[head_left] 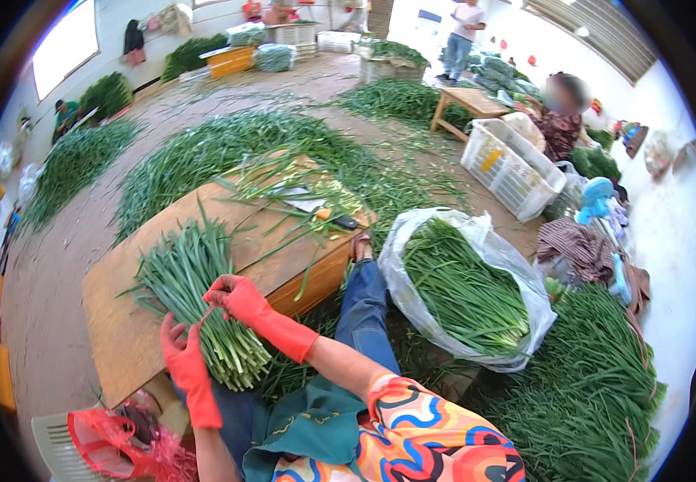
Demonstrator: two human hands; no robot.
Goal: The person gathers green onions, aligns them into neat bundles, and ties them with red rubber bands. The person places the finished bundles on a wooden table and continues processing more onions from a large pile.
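A thick bunch of garlic chives (191,265) lies on the wooden table (115,321), its pale cut ends toward me over the table's near edge. Both my hands wear red rubber gloves. My left hand (185,361) is at the left of the stems, thumb and forefinger pinching a thin red string (206,314). On the bunch's other side my right hand (239,301) is closed, its fingertips pinching the same string. How far the string runs round the stems is hidden. A knife (308,204) with a black and orange handle rests among loose leaves farther back on the table.
An open plastic bag (524,281) full of chives stands at my right, beside a big chive pile (581,386). More chives cover the floor beyond the table. A white crate (508,169) and a seated person (563,128) are at the far right. Red bags (107,442) lie lower left.
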